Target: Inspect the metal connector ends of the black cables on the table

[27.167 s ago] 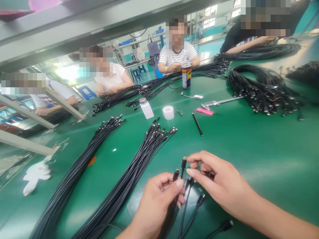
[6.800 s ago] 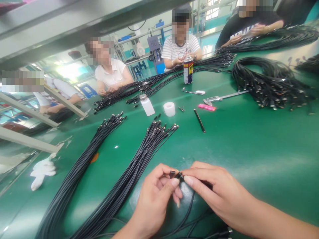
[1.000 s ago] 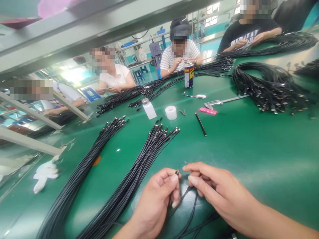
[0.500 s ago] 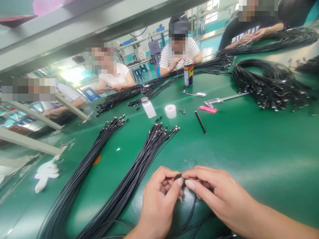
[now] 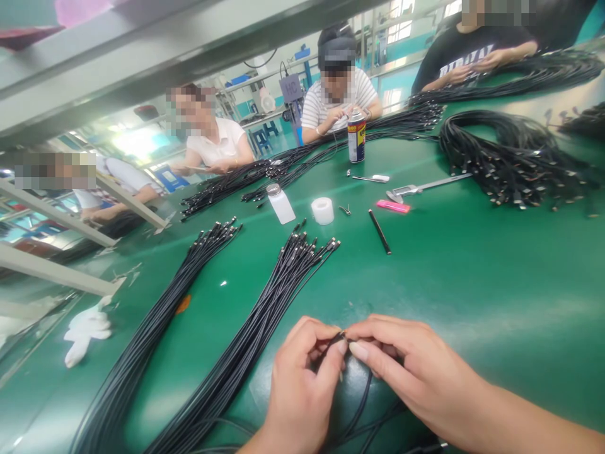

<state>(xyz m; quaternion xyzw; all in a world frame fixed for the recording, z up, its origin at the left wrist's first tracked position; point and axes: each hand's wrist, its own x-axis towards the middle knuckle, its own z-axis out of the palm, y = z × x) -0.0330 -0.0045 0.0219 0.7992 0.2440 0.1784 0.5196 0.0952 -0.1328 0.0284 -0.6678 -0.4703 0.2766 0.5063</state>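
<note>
Close to the table's near edge, my left hand and my right hand meet fingertip to fingertip. Both pinch a black cable, whose end is mostly covered by the fingers. The cable runs down from under my right hand toward other cables below. Left of my hands lies a bundle of black cables with metal-tipped connectors at its far end. A second cable bundle lies farther left.
On the green table are a white bottle, a tape roll, a black pen-like stick, a pink-red object, a caliper, a spray can and a white glove. Several people sit across, among more cables.
My hands stay almost in place, with the left fingers closing a little more over the cable end. Across the table, the co-workers' heads and hands have shifted slightly.
</note>
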